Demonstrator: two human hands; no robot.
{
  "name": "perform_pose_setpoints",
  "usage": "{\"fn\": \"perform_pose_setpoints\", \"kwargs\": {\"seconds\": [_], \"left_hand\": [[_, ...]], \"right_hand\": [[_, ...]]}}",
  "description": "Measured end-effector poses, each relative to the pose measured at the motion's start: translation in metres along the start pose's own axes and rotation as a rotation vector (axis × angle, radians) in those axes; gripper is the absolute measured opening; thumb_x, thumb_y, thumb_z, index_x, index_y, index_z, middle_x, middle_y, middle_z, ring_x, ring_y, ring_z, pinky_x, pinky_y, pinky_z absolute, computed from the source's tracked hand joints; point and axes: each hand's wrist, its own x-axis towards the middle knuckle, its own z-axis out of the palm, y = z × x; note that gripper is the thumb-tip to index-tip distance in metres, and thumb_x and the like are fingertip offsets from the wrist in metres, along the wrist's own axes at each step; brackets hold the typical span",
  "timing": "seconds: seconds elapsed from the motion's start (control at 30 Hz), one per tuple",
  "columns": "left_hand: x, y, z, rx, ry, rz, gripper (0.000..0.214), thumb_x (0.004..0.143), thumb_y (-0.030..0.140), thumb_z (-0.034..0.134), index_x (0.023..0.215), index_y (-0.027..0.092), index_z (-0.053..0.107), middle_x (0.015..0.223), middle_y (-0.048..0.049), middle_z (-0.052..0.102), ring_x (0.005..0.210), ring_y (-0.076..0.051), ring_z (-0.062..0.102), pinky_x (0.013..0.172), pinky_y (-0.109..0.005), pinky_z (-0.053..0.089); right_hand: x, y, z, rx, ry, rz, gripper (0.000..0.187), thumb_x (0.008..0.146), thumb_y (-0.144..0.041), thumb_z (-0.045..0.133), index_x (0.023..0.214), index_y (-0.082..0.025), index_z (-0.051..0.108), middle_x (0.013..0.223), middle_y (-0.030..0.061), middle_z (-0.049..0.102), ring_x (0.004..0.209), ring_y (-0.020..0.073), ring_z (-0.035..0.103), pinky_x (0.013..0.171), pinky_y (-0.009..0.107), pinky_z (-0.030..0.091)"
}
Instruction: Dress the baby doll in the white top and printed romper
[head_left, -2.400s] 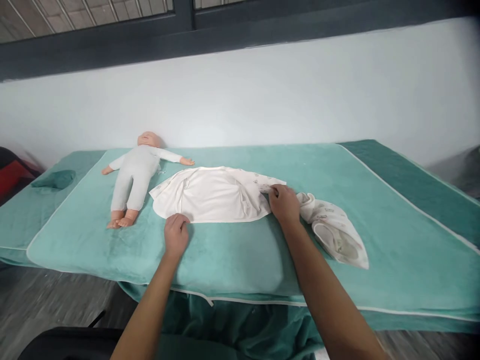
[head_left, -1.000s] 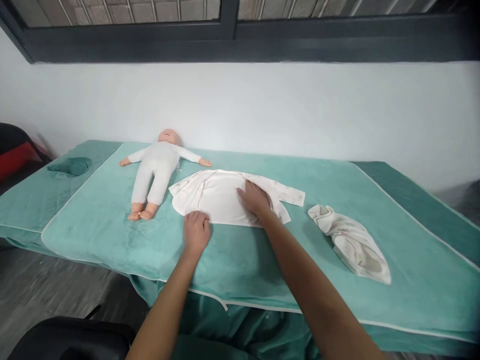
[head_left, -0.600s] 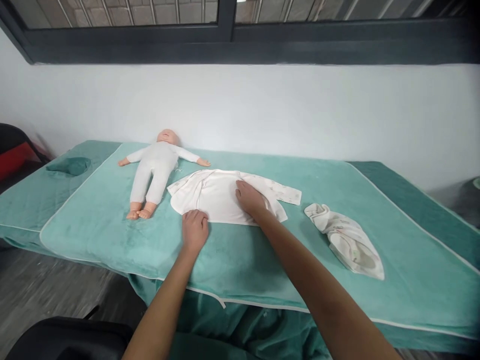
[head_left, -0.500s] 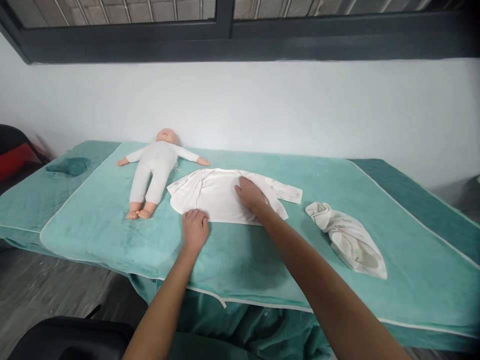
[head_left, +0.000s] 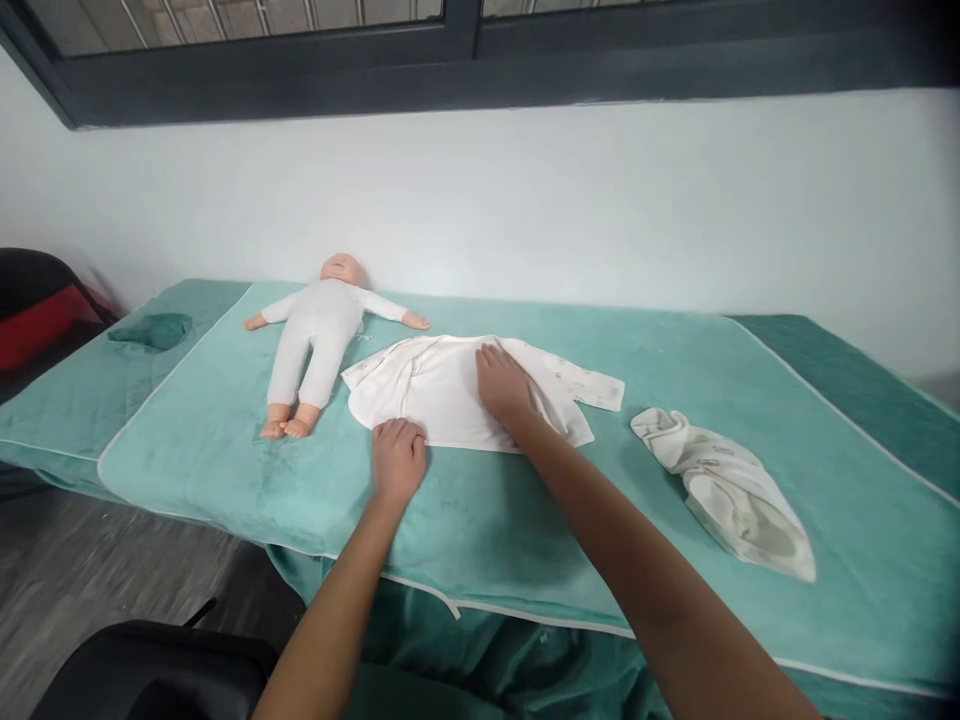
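A white long-sleeved baby shirt (head_left: 450, 390) lies spread on the green bed cover, its patterned right sleeve stretched out to the side. My left hand (head_left: 399, 458) rests at the shirt's near hem, fingers curled over the edge with the fingertips hidden. Across the middle of the shirt my right hand (head_left: 502, 383) lies flat, fingers extended and pressing on the cloth. Left of the shirt, a baby doll (head_left: 319, 330) in a white body suit is on its back with arms spread. A bunched white patterned garment (head_left: 731, 490) lies to the right.
The green plush cover (head_left: 225, 470) drapes over the bed's front edge. A white wall (head_left: 525, 210) and a dark window frame (head_left: 300, 75) stand behind. A black chair (head_left: 150, 670) is at lower left, and a black and red seat (head_left: 45, 320) at far left.
The view has shifted slightly, so everything on the bed appears a little further right. My right hand's fingers lie straighter and closer together on the shirt; my left hand stays at the hem.
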Motion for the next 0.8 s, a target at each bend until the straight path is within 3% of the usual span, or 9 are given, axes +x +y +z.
{"fn": "perform_pose_setpoints", "kwargs": {"seconds": [0.17, 0.4, 0.57, 0.7, 0.8], "left_hand": [[-0.002, -0.001, 0.0, -0.033, 0.009, -0.007, 0.026, 0.089, 0.009, 0.048, 0.077, 0.022, 0.066, 0.079, -0.0042, 0.07, 0.084, -0.023, 0.062, 0.083, -0.039, 0.04], [-0.002, -0.002, -0.003, -0.062, -0.022, -0.023, 0.026, 0.089, 0.009, 0.047, 0.078, 0.022, 0.067, 0.08, -0.0041, 0.071, 0.086, -0.022, 0.063, 0.086, -0.039, 0.041], [-0.008, -0.009, -0.008, -0.23, -0.084, -0.004, 0.027, 0.087, 0.007, 0.047, 0.086, 0.021, 0.07, 0.088, -0.0041, 0.074, 0.092, -0.023, 0.065, 0.091, -0.043, 0.046], [-0.012, -0.025, -0.04, -0.428, -0.091, 0.077, 0.035, 0.086, 0.005, 0.043, 0.1, 0.023, 0.07, 0.113, -0.007, 0.074, 0.113, -0.022, 0.065, 0.102, -0.043, 0.051], [0.001, -0.052, -0.087, -0.403, 0.022, 0.066, 0.037, 0.089, 0.009, 0.043, 0.11, 0.024, 0.069, 0.133, -0.0074, 0.068, 0.131, -0.022, 0.058, 0.115, -0.047, 0.044]], "right_hand": [[-0.025, -0.005, -0.002, -0.033, -0.08, 0.028, 0.064, 0.105, -0.04, 0.028, 0.153, 0.0, 0.04, 0.163, 0.0226, 0.034, 0.153, 0.0301, 0.032, 0.124, 0.043, 0.027], [-0.061, -0.027, -0.016, -0.048, -0.131, 0.143, 0.07, 0.104, -0.046, 0.028, 0.157, 0.001, 0.033, 0.167, 0.0236, 0.024, 0.156, 0.0325, 0.023, 0.125, 0.048, 0.025], [-0.103, -0.036, -0.022, 0.043, -0.116, 0.038, 0.07, 0.103, -0.047, 0.031, 0.16, -0.007, 0.031, 0.166, 0.0214, 0.024, 0.157, 0.0322, 0.022, 0.126, 0.053, 0.024], [-0.119, -0.037, -0.027, 0.212, -0.198, -0.01, 0.07, 0.1, -0.048, 0.039, 0.16, -0.014, 0.031, 0.166, 0.0171, 0.028, 0.157, 0.0303, 0.022, 0.126, 0.054, 0.026], [-0.093, -0.052, -0.036, 0.394, -0.222, 0.003, 0.072, 0.099, -0.05, 0.042, 0.16, -0.015, 0.03, 0.166, 0.0157, 0.032, 0.155, 0.029, 0.028, 0.126, 0.051, 0.029]]}}
